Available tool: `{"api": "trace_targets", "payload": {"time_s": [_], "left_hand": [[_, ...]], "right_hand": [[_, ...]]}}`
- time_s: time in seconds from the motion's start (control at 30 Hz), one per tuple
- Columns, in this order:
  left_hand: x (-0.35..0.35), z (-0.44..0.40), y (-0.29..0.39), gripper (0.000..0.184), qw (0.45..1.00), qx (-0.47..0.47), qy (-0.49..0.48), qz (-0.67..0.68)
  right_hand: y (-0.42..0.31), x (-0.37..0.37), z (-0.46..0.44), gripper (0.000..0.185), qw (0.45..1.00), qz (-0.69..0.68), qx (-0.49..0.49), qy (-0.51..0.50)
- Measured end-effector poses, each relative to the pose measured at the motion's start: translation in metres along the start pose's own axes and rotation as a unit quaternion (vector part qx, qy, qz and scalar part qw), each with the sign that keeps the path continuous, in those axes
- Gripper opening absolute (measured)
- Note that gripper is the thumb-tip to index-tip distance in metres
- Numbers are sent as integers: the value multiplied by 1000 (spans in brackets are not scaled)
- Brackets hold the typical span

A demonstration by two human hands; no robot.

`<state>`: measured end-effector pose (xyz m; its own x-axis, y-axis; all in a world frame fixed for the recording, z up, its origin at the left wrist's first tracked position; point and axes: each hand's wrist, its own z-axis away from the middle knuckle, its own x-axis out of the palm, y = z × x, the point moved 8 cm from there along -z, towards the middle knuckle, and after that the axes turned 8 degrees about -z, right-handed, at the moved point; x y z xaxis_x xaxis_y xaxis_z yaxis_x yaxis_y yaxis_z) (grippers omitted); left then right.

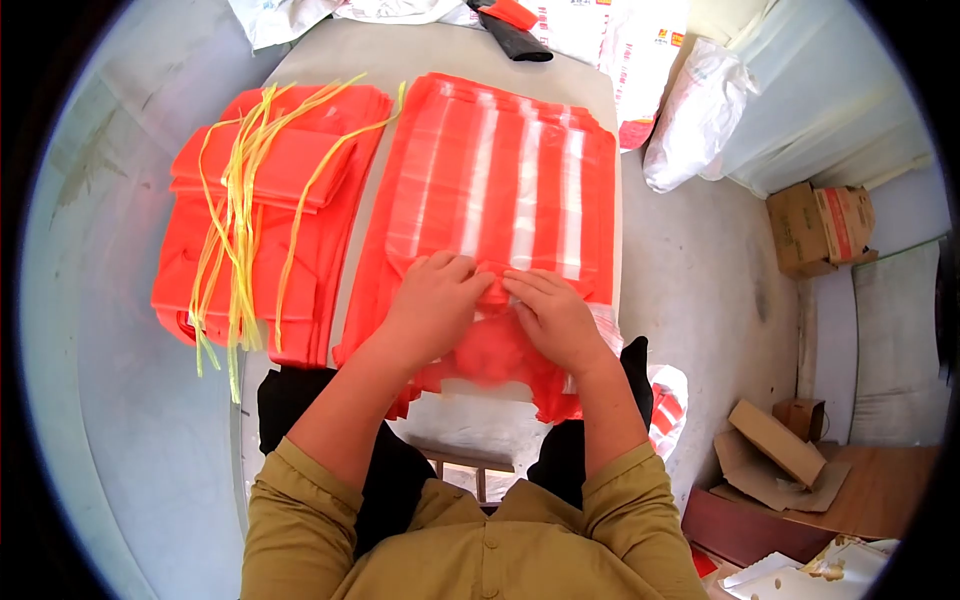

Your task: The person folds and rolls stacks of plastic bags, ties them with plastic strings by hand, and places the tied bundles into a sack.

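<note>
A stack of red plastic bags with clear stripes (500,190) lies before me on the table. My left hand (440,300) rests on its near part, fingers curled and closed on the top bag's plastic. Close beside it, my right hand (555,312) pinches the same bag, its thumb below the fingers. Between the hands the red plastic is bunched up, and its near end hangs in loose folds over the table edge. The fingertips are partly hidden in the plastic.
To the left lies a pile of folded red bags (300,240) with yellow plastic strings (240,190) across it. White printed sacks (640,60) and a black-and-red item (512,35) are at the far edge. Cardboard boxes (820,230) stand at right, with opened cardboard (775,455) nearer.
</note>
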<state>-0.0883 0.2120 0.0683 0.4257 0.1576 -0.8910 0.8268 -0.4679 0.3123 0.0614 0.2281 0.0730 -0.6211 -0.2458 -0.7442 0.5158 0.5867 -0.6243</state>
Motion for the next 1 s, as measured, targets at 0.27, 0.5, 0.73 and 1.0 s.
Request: {"api": "trace_targets", "payload": {"time_s": [0.27,0.5,0.73,1.0], "left_hand": [[2,-1,1,37,998,0,0,-60],[0,-4,-2,37,999,-13,3,-44],[4,-3,-9,40,997,11,17,-69],[-21,1,-27,29,997,-54,-10,-49]], "right_hand": [[-12,-3,-5,33,998,26,-48,22],[-13,-1,-8,37,995,58,-73,40],[-11,2,-10,34,993,84,-60,57],[-1,-2,-10,29,995,81,-11,57]]}}
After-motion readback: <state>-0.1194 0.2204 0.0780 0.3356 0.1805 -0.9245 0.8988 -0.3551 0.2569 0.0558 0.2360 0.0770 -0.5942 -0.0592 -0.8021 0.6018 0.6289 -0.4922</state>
